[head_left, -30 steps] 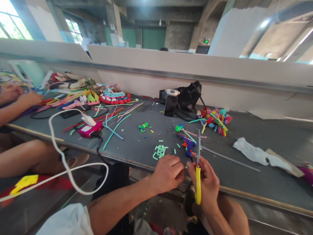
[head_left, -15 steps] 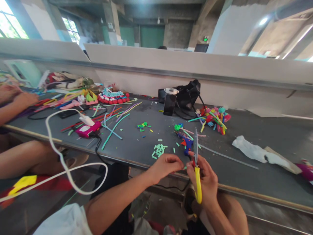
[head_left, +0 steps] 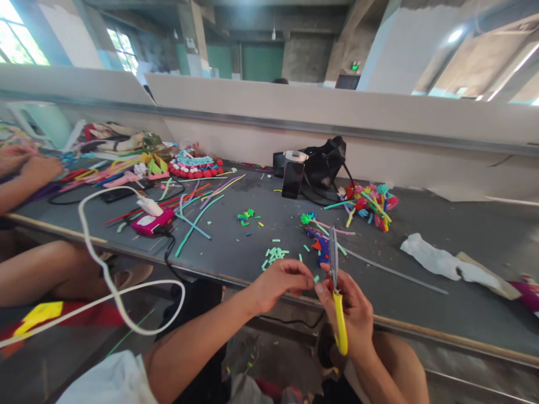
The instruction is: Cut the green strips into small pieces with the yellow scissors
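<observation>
Dark table (head_left: pixel 463 224), pale partition (head_left: pixel 337 109); bright window (head_left: pixel 19 42), columns (head_left: pixel 387 62)

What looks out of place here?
The white cable plugged into the magenta block droops over the table edge in a loose loop, which might snag. Small scraps lie below, seemingly dropped. The scissors in the right hand look normal.

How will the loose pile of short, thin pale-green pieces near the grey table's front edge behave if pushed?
The pile would probably scatter: its pieces lie loose at mixed angles. Each is likely light, being short and thin. Some might fall off, with the table's front edge close by.
</observation>
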Action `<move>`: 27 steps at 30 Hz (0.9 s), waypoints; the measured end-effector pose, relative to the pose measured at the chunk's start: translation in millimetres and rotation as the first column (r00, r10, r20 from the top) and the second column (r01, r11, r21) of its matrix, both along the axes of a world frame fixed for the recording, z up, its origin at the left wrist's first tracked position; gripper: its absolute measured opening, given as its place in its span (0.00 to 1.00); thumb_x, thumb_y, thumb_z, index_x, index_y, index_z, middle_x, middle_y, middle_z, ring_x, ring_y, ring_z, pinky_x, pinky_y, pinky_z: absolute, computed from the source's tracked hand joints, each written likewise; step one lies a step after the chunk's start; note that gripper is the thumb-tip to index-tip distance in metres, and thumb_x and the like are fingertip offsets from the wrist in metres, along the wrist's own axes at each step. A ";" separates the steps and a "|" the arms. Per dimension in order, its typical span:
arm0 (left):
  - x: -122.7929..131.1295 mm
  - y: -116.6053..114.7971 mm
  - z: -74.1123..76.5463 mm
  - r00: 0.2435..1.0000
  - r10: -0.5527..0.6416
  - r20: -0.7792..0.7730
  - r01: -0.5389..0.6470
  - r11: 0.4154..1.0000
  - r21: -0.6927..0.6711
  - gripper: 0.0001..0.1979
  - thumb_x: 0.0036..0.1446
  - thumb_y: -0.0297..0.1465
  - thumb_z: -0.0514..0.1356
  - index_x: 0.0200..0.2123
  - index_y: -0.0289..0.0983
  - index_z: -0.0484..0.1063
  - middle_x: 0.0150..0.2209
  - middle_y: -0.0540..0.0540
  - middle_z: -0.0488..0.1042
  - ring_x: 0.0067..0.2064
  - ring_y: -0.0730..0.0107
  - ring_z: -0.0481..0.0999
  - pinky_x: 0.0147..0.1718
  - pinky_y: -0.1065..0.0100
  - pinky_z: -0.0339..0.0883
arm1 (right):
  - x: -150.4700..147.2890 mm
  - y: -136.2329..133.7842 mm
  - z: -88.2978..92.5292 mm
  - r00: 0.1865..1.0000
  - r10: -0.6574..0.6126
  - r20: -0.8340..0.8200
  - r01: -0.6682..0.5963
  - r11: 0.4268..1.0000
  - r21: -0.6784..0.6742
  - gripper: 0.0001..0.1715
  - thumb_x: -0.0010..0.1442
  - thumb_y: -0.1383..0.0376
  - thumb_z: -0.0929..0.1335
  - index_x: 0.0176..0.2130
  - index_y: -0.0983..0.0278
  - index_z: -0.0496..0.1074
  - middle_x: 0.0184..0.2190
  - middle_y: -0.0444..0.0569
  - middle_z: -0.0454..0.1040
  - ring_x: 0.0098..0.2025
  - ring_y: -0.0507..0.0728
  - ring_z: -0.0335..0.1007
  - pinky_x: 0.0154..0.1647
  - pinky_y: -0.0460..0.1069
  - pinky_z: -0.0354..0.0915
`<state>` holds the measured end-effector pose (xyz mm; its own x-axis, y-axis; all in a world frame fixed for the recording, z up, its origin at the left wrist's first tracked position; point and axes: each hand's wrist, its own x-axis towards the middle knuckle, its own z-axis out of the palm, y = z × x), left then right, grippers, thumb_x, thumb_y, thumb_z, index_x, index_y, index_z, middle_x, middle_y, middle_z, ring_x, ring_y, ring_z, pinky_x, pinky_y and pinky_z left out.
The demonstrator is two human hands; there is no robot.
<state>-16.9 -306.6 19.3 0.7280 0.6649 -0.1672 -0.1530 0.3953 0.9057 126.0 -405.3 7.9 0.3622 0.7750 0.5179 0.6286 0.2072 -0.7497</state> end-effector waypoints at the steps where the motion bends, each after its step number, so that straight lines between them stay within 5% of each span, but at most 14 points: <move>1: 0.0 1.1 2.0 0.997 0.063 0.051 -0.061 0.997 -0.042 0.08 0.42 0.32 0.71 0.27 0.36 0.78 0.22 0.53 0.69 0.24 0.78 0.64 0.26 0.71 0.57 | 0.0 0.1 -1.5 1.000 -0.008 0.013 0.008 1.000 -0.001 0.19 0.61 0.58 0.69 0.50 0.62 0.73 0.27 0.41 0.73 0.24 0.50 0.69 0.28 0.43 0.68; 5: -1.2 4.7 8.6 0.941 0.248 0.231 -0.215 0.964 -0.158 0.09 0.44 0.31 0.72 0.29 0.36 0.77 0.18 0.57 0.62 0.21 0.80 0.57 0.28 0.70 0.59 | -1.0 1.7 -11.1 0.989 -0.024 0.144 0.026 1.000 -0.015 0.19 0.62 0.58 0.69 0.50 0.64 0.72 0.33 0.45 0.76 0.28 0.51 0.71 0.33 0.44 0.68; 11: -3.0 2.3 12.4 0.898 0.326 0.296 -0.279 0.941 -0.192 0.09 0.45 0.31 0.72 0.28 0.35 0.76 0.20 0.54 0.65 0.24 0.79 0.61 0.28 0.71 0.58 | -7.5 2.6 -19.5 0.933 -0.061 0.356 0.083 0.995 -0.047 0.19 0.63 0.58 0.67 0.51 0.62 0.71 0.39 0.49 0.78 0.34 0.55 0.75 0.35 0.46 0.68; 27: -3.1 2.4 11.8 0.902 0.326 0.281 -0.309 0.945 -0.104 0.07 0.47 0.32 0.71 0.26 0.35 0.78 0.17 0.55 0.62 0.24 0.77 0.60 0.29 0.70 0.55 | -7.5 1.6 -18.1 0.928 -0.074 0.365 0.099 0.994 -0.049 0.17 0.64 0.60 0.66 0.50 0.62 0.73 0.36 0.48 0.79 0.32 0.54 0.76 0.31 0.45 0.68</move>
<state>-20.0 -304.2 31.1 0.5015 0.8648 -0.0240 -0.5321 0.3303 0.7796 118.5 -403.7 -10.2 0.2266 0.7859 0.5754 0.8731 0.0980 -0.4776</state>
